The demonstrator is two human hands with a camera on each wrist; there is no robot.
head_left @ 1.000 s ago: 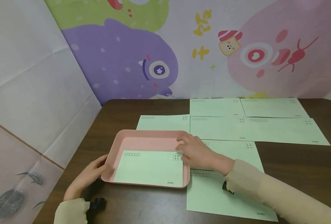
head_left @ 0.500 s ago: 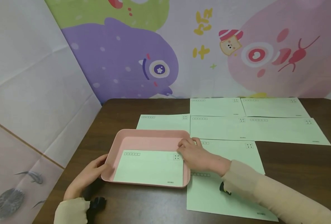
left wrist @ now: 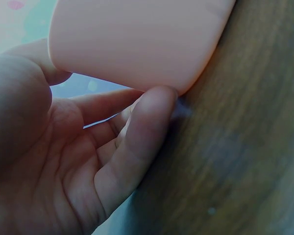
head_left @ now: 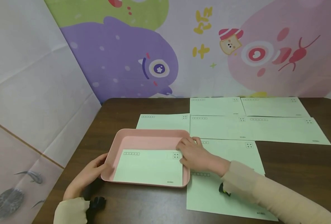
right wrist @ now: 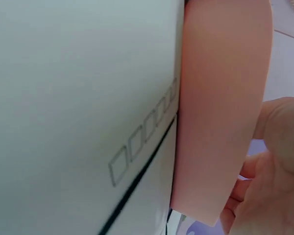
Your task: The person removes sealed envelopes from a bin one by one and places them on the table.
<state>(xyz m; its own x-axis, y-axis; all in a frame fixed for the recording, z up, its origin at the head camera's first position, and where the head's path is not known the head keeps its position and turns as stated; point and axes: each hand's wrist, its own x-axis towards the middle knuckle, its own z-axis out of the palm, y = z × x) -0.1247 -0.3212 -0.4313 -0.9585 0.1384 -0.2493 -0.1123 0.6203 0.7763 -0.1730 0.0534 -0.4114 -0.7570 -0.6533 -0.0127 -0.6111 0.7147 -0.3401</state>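
A pink rectangular tray (head_left: 148,142) stands on the table in the head view. Inside it lies a pale green envelope (head_left: 148,168) with a row of small boxes and a stamp square. At the tray's left side my left hand (head_left: 88,174) grips the rim; the left wrist view shows the thumb and fingers about a tray corner (left wrist: 137,44). My right hand (head_left: 197,154) reaches over the right rim, fingers bent at the envelope's upper right corner. In the right wrist view the tray wall (right wrist: 215,107) hides its fingertips, so whether they pinch the envelope cannot be told.
Several more envelopes (head_left: 218,127) lie in rows on the dark wooden table (head_left: 143,205), behind and to the right of the tray. One envelope (head_left: 165,121) is partly covered by the tray. A patterned cloth (head_left: 187,62) hangs behind the table's far edge.
My right hand's fingers have bent further at the envelope's corner, and its wrist has shifted slightly left. The left hand and the tray stay put.
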